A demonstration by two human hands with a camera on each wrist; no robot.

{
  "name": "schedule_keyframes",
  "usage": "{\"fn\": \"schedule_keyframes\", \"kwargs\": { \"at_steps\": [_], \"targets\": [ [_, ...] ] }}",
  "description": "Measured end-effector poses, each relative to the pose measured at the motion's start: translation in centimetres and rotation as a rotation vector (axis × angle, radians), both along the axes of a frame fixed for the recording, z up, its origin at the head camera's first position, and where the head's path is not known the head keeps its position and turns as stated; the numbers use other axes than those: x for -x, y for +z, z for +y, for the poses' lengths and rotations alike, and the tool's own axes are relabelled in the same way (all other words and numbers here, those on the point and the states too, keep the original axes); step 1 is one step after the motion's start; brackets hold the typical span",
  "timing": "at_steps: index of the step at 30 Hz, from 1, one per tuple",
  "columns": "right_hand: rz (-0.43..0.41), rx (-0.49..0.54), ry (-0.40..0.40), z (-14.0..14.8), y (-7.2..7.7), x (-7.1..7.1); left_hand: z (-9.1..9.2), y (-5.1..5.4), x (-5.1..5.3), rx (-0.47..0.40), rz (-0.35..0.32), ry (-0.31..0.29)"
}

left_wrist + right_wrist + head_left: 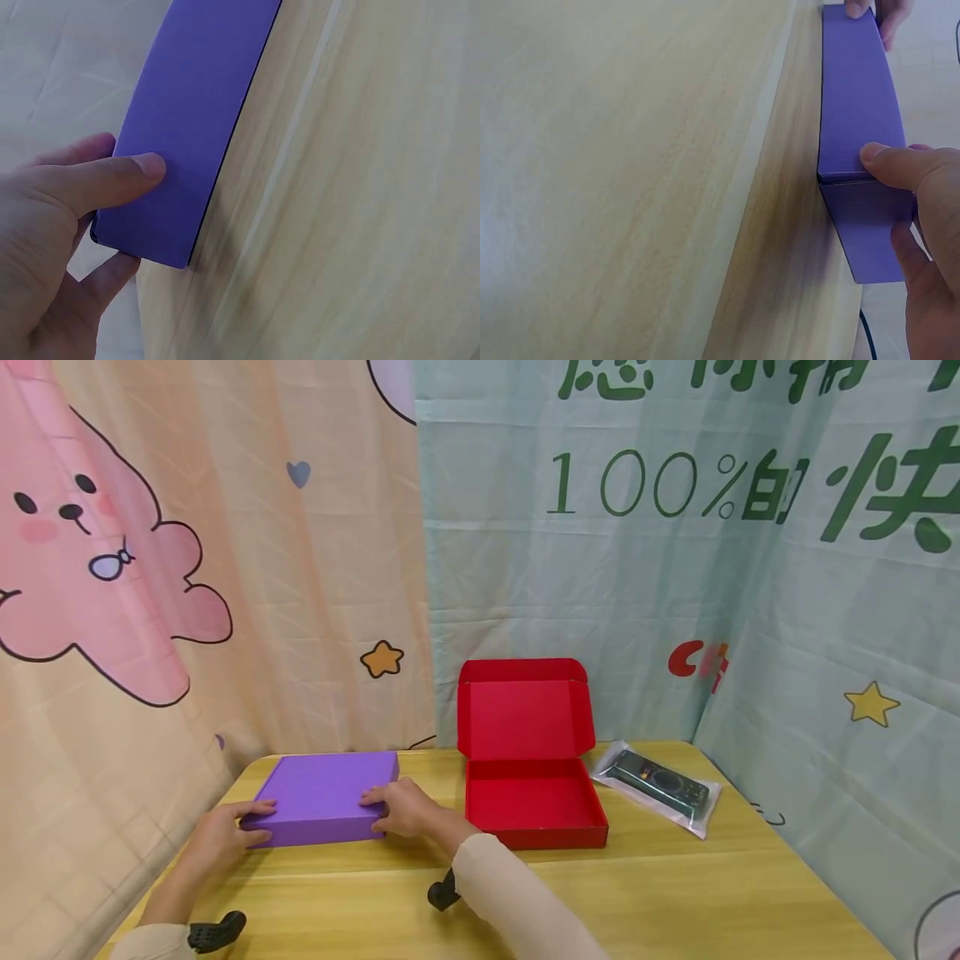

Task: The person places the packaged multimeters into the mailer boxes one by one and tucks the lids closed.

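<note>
A flat purple box (322, 789), its lid down, lies at the left of the table. My left hand (225, 831) holds its front left corner. In the left wrist view, that thumb (139, 171) lies on the front face, with other fingers round the corner. My right hand (408, 810) grips the front right corner. The right wrist view shows the right thumb (889, 161) on the front face and a finger on the short side. The box's far edge is free of both hands; its inside is hidden.
A red box (536, 839) stands with its lid raised, right of the purple one. Beside it lies a dark handheld device with a round dial (660, 781) in a clear plastic bag (701, 822). Printed curtains (562, 593) hang behind the wooden table (675, 893).
</note>
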State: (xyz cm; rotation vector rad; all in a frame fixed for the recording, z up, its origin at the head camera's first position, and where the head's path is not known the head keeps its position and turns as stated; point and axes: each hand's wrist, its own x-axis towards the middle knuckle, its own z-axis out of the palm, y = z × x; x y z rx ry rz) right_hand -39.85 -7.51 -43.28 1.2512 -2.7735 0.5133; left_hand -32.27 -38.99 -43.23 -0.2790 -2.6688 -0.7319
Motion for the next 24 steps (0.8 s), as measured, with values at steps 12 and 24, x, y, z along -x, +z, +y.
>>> {"fn": "schedule_keyframes", "kwargs": {
  "at_steps": [12,24],
  "targets": [
    [-0.076,0.131,-0.008,1.2,1.7,0.1,0.4,1.2,0.9,-0.039,-0.055,-0.032],
    [-0.17,0.24,0.021,4.0,4.2,0.3,3.2,4.2,1.1,-0.151,-0.083,-0.121]
  ]
}}
